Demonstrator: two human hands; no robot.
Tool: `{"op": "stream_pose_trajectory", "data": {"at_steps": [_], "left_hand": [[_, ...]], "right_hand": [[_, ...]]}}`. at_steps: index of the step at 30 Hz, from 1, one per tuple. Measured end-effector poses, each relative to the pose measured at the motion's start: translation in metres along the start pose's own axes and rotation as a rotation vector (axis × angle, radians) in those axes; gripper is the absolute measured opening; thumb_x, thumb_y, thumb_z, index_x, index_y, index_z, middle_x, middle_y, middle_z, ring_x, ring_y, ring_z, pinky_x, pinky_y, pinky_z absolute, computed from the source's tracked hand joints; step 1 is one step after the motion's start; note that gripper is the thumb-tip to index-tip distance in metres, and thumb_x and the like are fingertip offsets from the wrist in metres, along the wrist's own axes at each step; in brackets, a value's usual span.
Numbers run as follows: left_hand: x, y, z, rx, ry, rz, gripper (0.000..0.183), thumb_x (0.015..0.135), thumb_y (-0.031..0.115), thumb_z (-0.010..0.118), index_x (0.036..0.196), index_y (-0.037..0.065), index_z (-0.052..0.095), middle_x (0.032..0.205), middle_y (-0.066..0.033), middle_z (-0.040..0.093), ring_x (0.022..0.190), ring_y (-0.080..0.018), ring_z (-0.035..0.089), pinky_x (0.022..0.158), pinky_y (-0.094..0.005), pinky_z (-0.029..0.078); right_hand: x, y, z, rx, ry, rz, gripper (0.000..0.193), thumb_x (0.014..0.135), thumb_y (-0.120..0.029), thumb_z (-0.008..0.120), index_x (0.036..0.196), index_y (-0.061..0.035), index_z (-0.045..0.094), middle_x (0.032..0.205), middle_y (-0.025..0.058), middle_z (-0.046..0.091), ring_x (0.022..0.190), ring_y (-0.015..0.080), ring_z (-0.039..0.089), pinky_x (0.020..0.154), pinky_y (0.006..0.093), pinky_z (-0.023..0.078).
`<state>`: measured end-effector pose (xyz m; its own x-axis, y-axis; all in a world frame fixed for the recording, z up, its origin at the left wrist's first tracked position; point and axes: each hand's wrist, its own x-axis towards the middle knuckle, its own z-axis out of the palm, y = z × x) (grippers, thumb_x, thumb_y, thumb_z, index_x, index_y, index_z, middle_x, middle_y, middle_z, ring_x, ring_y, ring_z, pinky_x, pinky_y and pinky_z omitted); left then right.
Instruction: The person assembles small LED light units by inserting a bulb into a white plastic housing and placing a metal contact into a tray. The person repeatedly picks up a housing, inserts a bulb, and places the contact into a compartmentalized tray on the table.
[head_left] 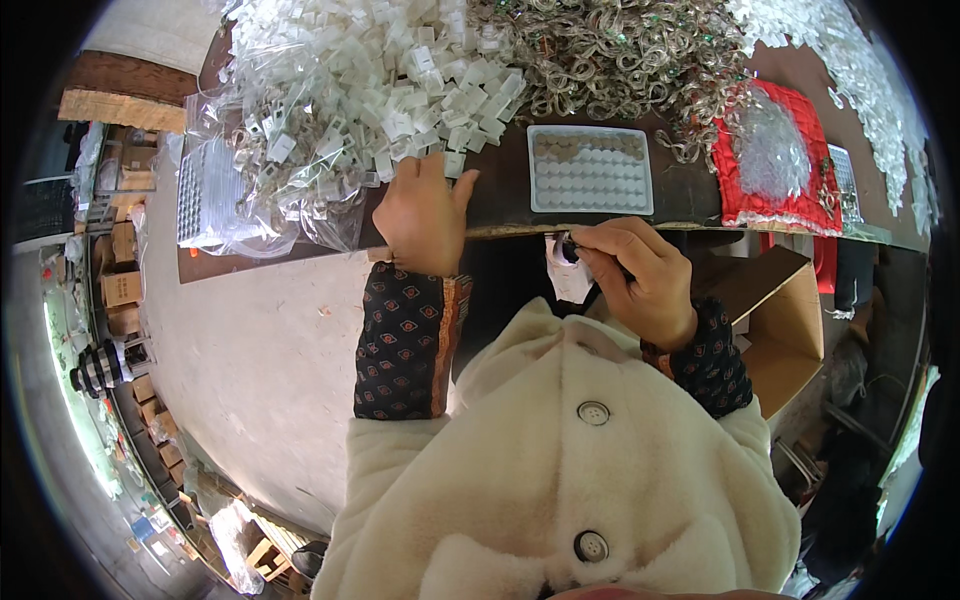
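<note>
My left hand point(425, 212) reaches to the near edge of a heap of small translucent white plastic boxes point(420, 85). Its thumb stands apart from the fingers, with a small box point(453, 165) between them at the heap's edge; the fingertips are partly hidden. At the table's front edge, my right hand point(645, 272) pinches a small dark piece point(570, 247) between thumb and fingertips. Just below the pinch is a white sheet-like piece point(570, 278). Between the hands, farther back, lies a white tray point(590, 198) with rows of small pockets, some at the far side holding brownish pieces.
Behind the tray lies a heap of coiled metallic-looking strands point(610, 55). A red cloth point(730, 200) bears a clear plastic bundle point(770, 150). Stacked clear trays point(208, 195) and plastic bags are at left. An open cardboard box point(790, 335) stands below the table at right.
</note>
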<state>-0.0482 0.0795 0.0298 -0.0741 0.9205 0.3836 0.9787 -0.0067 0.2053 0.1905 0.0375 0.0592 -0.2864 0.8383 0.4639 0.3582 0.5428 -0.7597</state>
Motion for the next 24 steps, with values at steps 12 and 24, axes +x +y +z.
{"op": "stream_pose_trajectory", "data": {"at_steps": [12,24], "left_hand": [[-0.019,0.017,-0.056,-0.696,-0.359,0.276,0.028,0.076,0.009,0.080,0.102,0.005,0.070,0.082,-0.0088,0.062,0.063,-0.0243,0.062,0.059,-0.0331,0.051],[-0.059,0.054,-0.041,-1.414,-0.173,0.023,0.036,0.077,-0.005,0.079,0.111,-0.001,0.068,0.093,-0.0052,0.065,0.075,-0.0111,0.060,0.067,-0.0245,0.048]], "right_hand": [[0.013,0.000,-0.007,0.237,-0.002,-0.036,0.024,0.086,0.010,0.065,0.107,-0.0021,0.067,0.096,0.0110,0.065,0.076,0.0182,0.064,0.064,0.0281,0.052],[-0.002,-0.020,0.016,0.393,0.176,0.020,0.019,0.088,0.008,0.067,0.106,0.0005,0.068,0.095,0.0108,0.067,0.080,0.0148,0.066,0.070,0.0257,0.052]]}}
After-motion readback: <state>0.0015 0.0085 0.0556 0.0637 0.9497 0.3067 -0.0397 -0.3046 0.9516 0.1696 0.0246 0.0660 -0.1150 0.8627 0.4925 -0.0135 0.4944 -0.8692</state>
